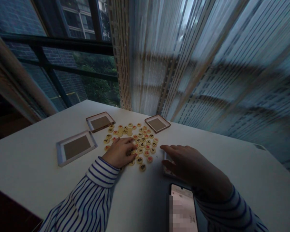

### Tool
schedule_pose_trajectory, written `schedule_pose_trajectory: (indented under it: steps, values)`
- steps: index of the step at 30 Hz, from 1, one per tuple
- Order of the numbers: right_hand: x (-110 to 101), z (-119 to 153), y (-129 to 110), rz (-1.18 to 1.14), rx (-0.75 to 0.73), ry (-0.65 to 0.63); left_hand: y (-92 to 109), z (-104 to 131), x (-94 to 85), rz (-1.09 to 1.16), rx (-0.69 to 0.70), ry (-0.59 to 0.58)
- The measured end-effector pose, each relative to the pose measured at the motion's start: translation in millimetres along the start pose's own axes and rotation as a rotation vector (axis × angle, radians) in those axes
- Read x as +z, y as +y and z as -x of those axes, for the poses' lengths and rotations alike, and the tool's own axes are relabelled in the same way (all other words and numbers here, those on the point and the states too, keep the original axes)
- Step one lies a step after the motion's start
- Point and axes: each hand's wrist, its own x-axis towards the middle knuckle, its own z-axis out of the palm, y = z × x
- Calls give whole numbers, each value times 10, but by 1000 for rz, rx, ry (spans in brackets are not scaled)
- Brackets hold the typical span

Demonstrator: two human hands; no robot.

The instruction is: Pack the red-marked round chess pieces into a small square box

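Round xiangqi pieces [140, 150] with red and black characters lie spread in a loose cluster on the white table [135, 199]. A few in the far part of the cluster show plain faces. My left hand [119, 151] rests over the near left side of the cluster, thumb and fingers apart, covering some pieces. Further right, my right hand [183, 161] hovers over or touches a shallow box [168, 174], which it mostly hides. Its index finger points left toward the pieces, and the thumb is spread from it.
A pale-rimmed tray [59, 156] lies left of the pieces. Two brown-rimmed trays stand behind, one at far left [88, 125] and one at far right [168, 125]. A lit phone [183, 209] lies near my right forearm. Window and string curtain [157, 64] border the table's far edge.
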Motion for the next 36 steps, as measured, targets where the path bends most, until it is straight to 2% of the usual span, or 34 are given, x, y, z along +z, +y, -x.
schedule_pose_trajectory:
  steps: [17,22,36]
  values:
    - [26,2,-17,-9,-13,11,29,1,25,5,24,-9]
    - [20,-3,-21,-9,-13,-7,38,3,29,12,46,22]
    - [9,-9,-38,2,-3,-16,83,1,-10,-5,27,-53]
